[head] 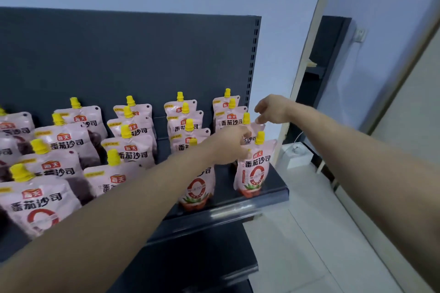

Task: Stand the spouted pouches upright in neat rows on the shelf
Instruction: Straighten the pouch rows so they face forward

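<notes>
Head view of a dark grey metal shelf (pixel 262 200) with a dark perforated back panel (pixel 119 54). The shelf carries pink spouted pouches with yellow screw caps (pixel 129 150), which stand upright in columns running front to back. In the column at the 3 o'clock end of the shelf, the front pouch (pixel 254 169) stands at the shelf lip. At its 12 o'clock, next in the column, is the handled pouch (pixel 247 119), upright, with two more pouches behind it against the panel. The right hand (pixel 271 108) reaches in from 4 o'clock. Its thumb and forefinger (pixel 259 120) come together on the top corner of the handled pouch at that pouch's 3 o'clock, and the other fingers are loosely curled. The left hand (pixel 229 145) reaches in from 8 o'clock with its back to the camera and its fingers curled against the same pouch at its 9 o'clock side. Whether they close on it cannot be told, since the hand hides the contact. A lower dark shelf (pixel 202 257) lies at 6 o'clock. A white box (pixel 297 153) sits on the pale tiled floor (pixel 309 233) at 3 o'clock of the shelf.
</notes>
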### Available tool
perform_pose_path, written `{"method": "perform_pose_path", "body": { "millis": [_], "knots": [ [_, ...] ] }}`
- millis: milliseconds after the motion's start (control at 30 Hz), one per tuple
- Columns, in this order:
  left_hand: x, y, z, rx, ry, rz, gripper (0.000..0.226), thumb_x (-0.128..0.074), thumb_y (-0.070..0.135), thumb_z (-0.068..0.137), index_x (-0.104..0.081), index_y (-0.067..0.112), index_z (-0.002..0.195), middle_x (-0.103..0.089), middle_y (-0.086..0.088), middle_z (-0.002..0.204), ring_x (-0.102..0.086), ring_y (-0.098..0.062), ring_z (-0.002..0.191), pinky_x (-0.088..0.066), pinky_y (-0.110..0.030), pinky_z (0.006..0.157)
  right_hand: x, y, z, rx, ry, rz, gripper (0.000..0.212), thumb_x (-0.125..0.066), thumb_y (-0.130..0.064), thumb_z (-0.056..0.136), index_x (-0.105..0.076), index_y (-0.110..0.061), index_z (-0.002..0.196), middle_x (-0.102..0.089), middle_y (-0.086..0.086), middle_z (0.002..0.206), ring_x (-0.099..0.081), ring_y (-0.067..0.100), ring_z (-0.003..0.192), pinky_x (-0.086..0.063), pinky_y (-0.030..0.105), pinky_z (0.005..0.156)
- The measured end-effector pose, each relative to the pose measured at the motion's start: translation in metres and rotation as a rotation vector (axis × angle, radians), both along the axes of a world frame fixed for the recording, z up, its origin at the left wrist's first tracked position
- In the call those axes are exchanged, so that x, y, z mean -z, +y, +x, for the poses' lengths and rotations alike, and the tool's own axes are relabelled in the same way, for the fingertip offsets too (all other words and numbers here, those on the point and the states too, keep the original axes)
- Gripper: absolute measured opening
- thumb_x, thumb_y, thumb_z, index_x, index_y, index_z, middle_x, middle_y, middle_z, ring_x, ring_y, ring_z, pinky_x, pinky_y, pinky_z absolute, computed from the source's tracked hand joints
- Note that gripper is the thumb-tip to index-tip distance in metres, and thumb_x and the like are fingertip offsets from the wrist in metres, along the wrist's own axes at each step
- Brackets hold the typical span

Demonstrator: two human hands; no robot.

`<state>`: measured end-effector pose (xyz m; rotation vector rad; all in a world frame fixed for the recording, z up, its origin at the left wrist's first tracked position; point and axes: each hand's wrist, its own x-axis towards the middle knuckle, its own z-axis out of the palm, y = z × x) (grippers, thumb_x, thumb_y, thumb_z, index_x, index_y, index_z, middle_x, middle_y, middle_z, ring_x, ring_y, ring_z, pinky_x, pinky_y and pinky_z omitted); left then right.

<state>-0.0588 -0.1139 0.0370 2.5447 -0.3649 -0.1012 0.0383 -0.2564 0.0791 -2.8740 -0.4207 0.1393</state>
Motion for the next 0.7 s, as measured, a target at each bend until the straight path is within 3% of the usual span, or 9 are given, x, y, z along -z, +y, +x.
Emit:
{"method": "perform_pose_path", "body": {
  "millis": [33, 100, 167, 267, 333, 467, 567, 700],
  "knots": [
    [0.004, -0.005, 0.003, -0.008, 0.010, 0.009, 0.040, -0.064, 0.016, 0.084, -0.055, 0.010, 0.122, -0.058, -0.005, 0.115, -0.056, -0.021, 0.101, -0.048, -0.031, 0.080, 0.003, -0.001, 0.006, -0.042, 0.026, -0.016, 0.045, -0.066, -0.020, 0.089, -0.059, -0.007, 0.131, -0.060, 0.009, 0.133, -0.055, 0.027, 0.123, -0.044, 0.033, 0.103],
    [0.012, -0.012, 0.009, -0.047, 0.029, 0.023, 0.007, -0.060, 0.011, 0.084, -0.064, 0.010, 0.089, -0.057, -0.003, 0.088, -0.054, -0.022, 0.083, -0.044, -0.030, 0.069, 0.010, -0.004, 0.019, -0.115, 0.095, -0.017, 0.040, -0.067, -0.016, 0.088, -0.063, -0.006, 0.126, -0.065, 0.009, 0.124, -0.061, 0.027, 0.113, -0.050, 0.035, 0.097],
    [0.017, -0.017, 0.013, -0.112, 0.058, -0.014, 0.021, -0.056, 0.006, 0.085, -0.055, 0.011, 0.064, -0.048, -0.001, 0.066, -0.047, -0.018, 0.066, -0.043, -0.031, 0.065, 0.019, -0.007, 0.030, -0.164, 0.154, -0.012, 0.034, -0.067, -0.014, 0.088, -0.066, -0.003, 0.120, -0.066, 0.012, 0.107, -0.061, 0.024, 0.093, -0.053, 0.034, 0.087],
    [0.024, -0.022, 0.016, -0.204, 0.079, -0.038, 0.015, -0.053, 0.001, 0.085, -0.067, -0.005, 0.083, -0.063, -0.012, 0.076, -0.059, -0.024, 0.075, -0.053, -0.036, 0.074, 0.029, -0.007, 0.039, -0.215, 0.170, -0.035, 0.030, -0.062, -0.011, 0.089, -0.065, 0.007, 0.112, -0.055, 0.014, 0.087, -0.053, 0.022, 0.078, -0.052, 0.035, 0.084],
    [0.026, -0.024, 0.017, -0.230, 0.076, -0.063, 0.019, -0.052, -0.002, 0.085, -0.067, -0.011, 0.092, -0.066, -0.022, 0.089, -0.063, -0.033, 0.089, -0.055, -0.037, 0.078, 0.033, -0.007, 0.045, -0.224, 0.191, -0.010, 0.031, -0.063, -0.010, 0.088, -0.065, 0.005, 0.115, -0.060, 0.013, 0.092, -0.059, 0.024, 0.085, -0.053, 0.040, 0.094],
    [0.029, -0.027, 0.018, -0.267, 0.043, -0.071, 0.017, -0.054, -0.003, 0.085, -0.068, -0.010, 0.088, -0.067, -0.022, 0.088, -0.064, -0.036, 0.091, -0.057, -0.044, 0.078, 0.039, -0.009, 0.051, -0.288, 0.196, 0.038, 0.029, -0.065, -0.011, 0.088, -0.066, 0.006, 0.112, -0.069, 0.022, 0.112, -0.067, 0.033, 0.101, -0.052, 0.045, 0.096],
    [0.030, -0.030, 0.018, -0.285, 0.035, -0.056, 0.016, -0.055, -0.003, 0.084, -0.069, -0.008, 0.089, -0.068, -0.024, 0.094, -0.064, -0.036, 0.092, -0.056, -0.045, 0.079, 0.044, -0.011, 0.055, -0.330, 0.193, 0.085, 0.028, -0.064, -0.011, 0.089, -0.067, 0.013, 0.103, -0.069, 0.028, 0.107, -0.067, 0.039, 0.101, -0.054, 0.046, 0.093],
    [0.031, -0.030, 0.019, -0.307, 0.049, -0.090, 0.015, -0.057, -0.002, 0.085, -0.070, -0.006, 0.091, -0.069, -0.023, 0.098, -0.065, -0.034, 0.095, -0.057, -0.045, 0.081, 0.048, -0.014, 0.058, -0.345, 0.175, 0.113, 0.022, -0.066, -0.012, 0.088, -0.072, 0.007, 0.099, -0.072, 0.022, 0.102, -0.069, 0.034, 0.098, -0.056, 0.043, 0.091]
  ]
}}
